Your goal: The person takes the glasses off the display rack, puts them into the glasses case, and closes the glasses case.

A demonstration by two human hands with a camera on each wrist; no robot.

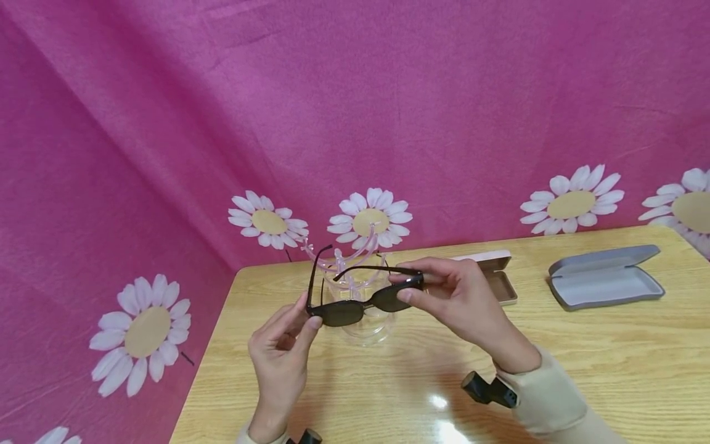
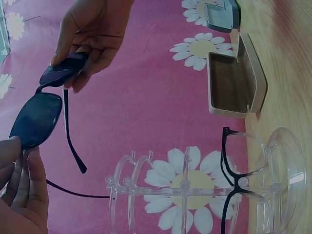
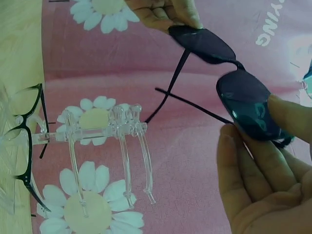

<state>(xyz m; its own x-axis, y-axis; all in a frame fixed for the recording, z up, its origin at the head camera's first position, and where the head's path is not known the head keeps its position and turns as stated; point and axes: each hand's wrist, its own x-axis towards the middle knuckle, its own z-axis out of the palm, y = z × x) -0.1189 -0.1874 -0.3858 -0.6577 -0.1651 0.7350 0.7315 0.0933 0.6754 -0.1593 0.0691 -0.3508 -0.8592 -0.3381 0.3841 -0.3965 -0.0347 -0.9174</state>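
Note:
Dark-lensed sunglasses (image 1: 341, 313) with black temples unfolded are held up in both hands, the temples pointing away toward a clear display stand. At the left end of the frame, my left hand (image 1: 281, 351) pinches the corner between thumb and fingers. The right hand (image 1: 463, 302) pinches the other end near the hinge. Behind and below the sunglasses stands the clear plastic glasses stand (image 2: 185, 191), with several curved arms on a post. A pair of black-rimmed eyeglasses (image 3: 29, 131) hangs on its lower tier; the upper arms carry nothing.
A light-coloured glasses case (image 2: 239, 80) with brown lining lies open right of the stand. Farther right, a grey glasses case (image 1: 607, 277) also lies open. The wooden table (image 1: 599, 364) meets a pink daisy-print cloth (image 1: 444, 123) at its back and left.

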